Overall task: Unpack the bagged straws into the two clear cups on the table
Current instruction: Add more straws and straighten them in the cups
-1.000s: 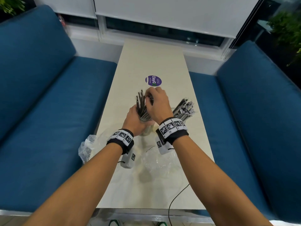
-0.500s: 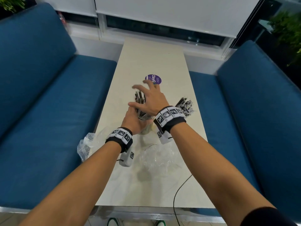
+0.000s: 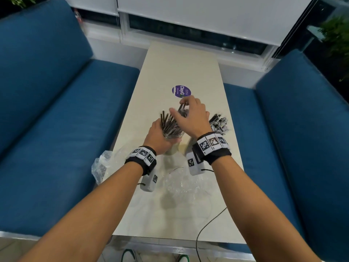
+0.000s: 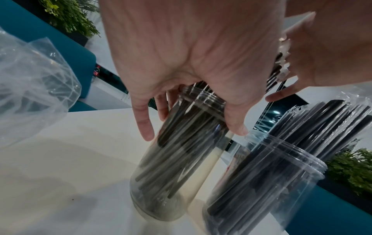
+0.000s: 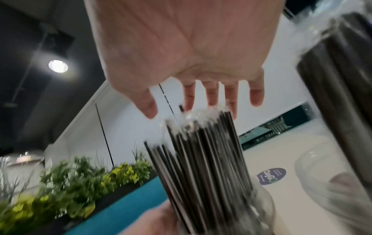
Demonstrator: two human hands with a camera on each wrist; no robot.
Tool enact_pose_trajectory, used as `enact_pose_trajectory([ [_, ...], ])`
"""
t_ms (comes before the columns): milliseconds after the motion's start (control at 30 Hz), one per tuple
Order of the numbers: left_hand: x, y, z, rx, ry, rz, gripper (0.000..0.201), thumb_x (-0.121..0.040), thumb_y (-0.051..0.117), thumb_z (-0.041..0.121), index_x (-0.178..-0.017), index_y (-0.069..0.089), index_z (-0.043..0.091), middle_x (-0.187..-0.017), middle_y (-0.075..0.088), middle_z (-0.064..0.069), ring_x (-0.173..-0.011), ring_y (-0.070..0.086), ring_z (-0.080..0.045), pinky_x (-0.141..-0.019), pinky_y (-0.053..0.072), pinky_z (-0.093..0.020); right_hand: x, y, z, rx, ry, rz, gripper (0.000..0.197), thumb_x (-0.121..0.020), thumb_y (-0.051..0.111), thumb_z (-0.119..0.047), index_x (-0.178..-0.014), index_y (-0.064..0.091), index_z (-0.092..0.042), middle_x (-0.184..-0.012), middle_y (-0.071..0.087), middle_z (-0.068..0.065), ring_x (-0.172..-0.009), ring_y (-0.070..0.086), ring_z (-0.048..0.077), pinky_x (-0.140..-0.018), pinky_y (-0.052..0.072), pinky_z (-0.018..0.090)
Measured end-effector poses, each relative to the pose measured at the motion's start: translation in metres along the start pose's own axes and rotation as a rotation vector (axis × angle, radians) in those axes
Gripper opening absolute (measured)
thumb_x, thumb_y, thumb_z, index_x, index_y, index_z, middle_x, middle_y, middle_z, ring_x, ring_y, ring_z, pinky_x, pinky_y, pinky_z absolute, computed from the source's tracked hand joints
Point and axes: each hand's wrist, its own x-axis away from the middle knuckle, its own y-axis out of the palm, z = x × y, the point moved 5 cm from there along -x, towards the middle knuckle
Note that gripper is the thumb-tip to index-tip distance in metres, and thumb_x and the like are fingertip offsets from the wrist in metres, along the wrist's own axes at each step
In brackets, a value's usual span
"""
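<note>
My left hand (image 3: 158, 137) grips a clear cup (image 4: 181, 159) near its rim; the cup stands on the white table (image 3: 179, 63) and is full of thin black straws (image 3: 168, 123). My right hand (image 3: 190, 118) hovers over it with spread fingers (image 5: 211, 93) that touch the straws' upper ends (image 5: 201, 127), and its thumb stands apart. A second clear cup (image 4: 271, 174) just to the right holds wrapped black straws (image 3: 220, 122); in the head view my right wrist hides its body.
Crumpled clear plastic bags lie near me, one at the table's left edge (image 3: 102, 165) and one between my forearms (image 3: 181, 184). A purple round sticker (image 3: 181, 91) is behind the cups. A black cable (image 3: 205, 227) crosses the near edge. Blue sofas (image 3: 56, 110) flank the table.
My right hand went from curled over the straw tops to spread open and has shifted slightly farther and right. The left hand has kept its hold on the cup.
</note>
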Motion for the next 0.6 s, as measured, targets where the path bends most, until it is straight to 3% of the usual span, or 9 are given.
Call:
enact_pose_trajectory([
  [67,0.0,0.0,-0.001,-0.008,0.001,0.006,0.098,-0.065,0.094,0.055,-0.143,0.047,0.021,-0.139,0.056,-0.003,-0.129,0.059,-0.025,-0.111,0.052,-0.047,-0.004,-0.014,-0.004,-0.085,-0.015,0.105,0.042,-0.095,0.058,-0.057,-0.124,0.055,-0.027,-0.128,0.058,0.0,-0.121,0.05,0.024,-0.107,0.04,0.054],
  [133,-0.003,0.001,-0.005,-0.004,-0.027,0.008,0.1,-0.059,0.094,0.062,-0.14,0.048,0.026,-0.136,0.059,0.001,-0.126,0.062,-0.021,-0.108,0.054,-0.045,-0.009,-0.015,-0.009,-0.07,-0.096,0.099,0.051,-0.093,0.058,-0.064,-0.133,0.053,-0.032,-0.136,0.055,0.001,-0.126,0.048,0.025,-0.108,0.042,0.055],
  [233,-0.016,0.011,-0.024,-0.013,-0.022,-0.022,0.108,-0.051,0.093,0.071,-0.141,0.046,0.032,-0.135,0.063,0.005,-0.122,0.067,-0.016,-0.103,0.06,-0.046,-0.011,0.013,-0.02,0.143,-0.285,-0.22,0.075,-0.081,0.062,-0.081,-0.147,0.044,-0.049,-0.153,0.043,0.002,-0.136,0.044,0.031,-0.104,0.044,0.058],
  [267,-0.016,0.011,-0.023,0.014,-0.017,-0.04,0.109,-0.051,0.094,0.065,-0.142,0.044,0.031,-0.137,0.063,0.003,-0.122,0.068,-0.018,-0.102,0.061,-0.048,-0.009,0.025,-0.022,0.251,-0.345,-0.313,0.072,-0.082,0.065,-0.078,-0.145,0.049,-0.047,-0.151,0.046,0.004,-0.132,0.048,0.031,-0.102,0.048,0.056],
  [333,-0.01,0.007,-0.012,0.012,-0.006,-0.044,0.107,-0.052,0.093,0.055,-0.143,0.042,0.026,-0.14,0.059,0.0,-0.123,0.065,-0.02,-0.103,0.059,-0.047,-0.008,0.038,-0.025,0.347,-0.422,-0.365,0.045,-0.092,0.068,-0.055,-0.129,0.066,-0.029,-0.127,0.063,0.007,-0.112,0.06,0.03,-0.094,0.055,0.051],
  [400,-0.003,0.002,-0.003,-0.022,-0.035,-0.03,0.11,-0.056,0.092,0.06,-0.146,0.04,0.023,-0.142,0.055,0.0,-0.126,0.061,-0.02,-0.107,0.057,-0.045,-0.013,0.032,-0.025,0.216,-0.403,-0.244,0.023,-0.097,0.065,-0.032,-0.109,0.072,-0.013,-0.104,0.068,0.009,-0.093,0.064,0.03,-0.083,0.057,0.049],
  [467,0.0,0.0,-0.002,-0.007,-0.049,-0.027,0.113,-0.062,0.094,0.058,-0.152,0.037,0.019,-0.147,0.053,-0.003,-0.132,0.058,-0.022,-0.112,0.052,-0.045,-0.014,0.017,-0.019,0.086,-0.325,-0.031,0.016,-0.096,0.064,-0.024,-0.098,0.07,-0.009,-0.094,0.069,0.008,-0.084,0.064,0.029,-0.08,0.056,0.047],
  [533,0.0,0.001,-0.001,-0.007,-0.027,-0.013,0.11,-0.07,0.095,0.049,-0.155,0.035,0.013,-0.15,0.05,-0.005,-0.137,0.054,-0.024,-0.116,0.048,-0.043,-0.009,0.008,-0.008,0.105,-0.243,0.126,0.016,-0.097,0.062,-0.028,-0.095,0.068,-0.014,-0.092,0.07,0.002,-0.086,0.063,0.026,-0.09,0.049,0.048],
  [600,0.0,0.0,0.0,-0.013,-0.012,-0.007,0.11,-0.073,0.095,0.046,-0.157,0.033,0.011,-0.153,0.048,-0.008,-0.141,0.051,-0.026,-0.117,0.046,-0.042,-0.003,0.016,-0.004,0.3,-0.199,0.091,0.022,-0.098,0.057,-0.038,-0.098,0.069,-0.019,-0.099,0.07,-0.004,-0.099,0.063,0.023,-0.104,0.035,0.054],
])
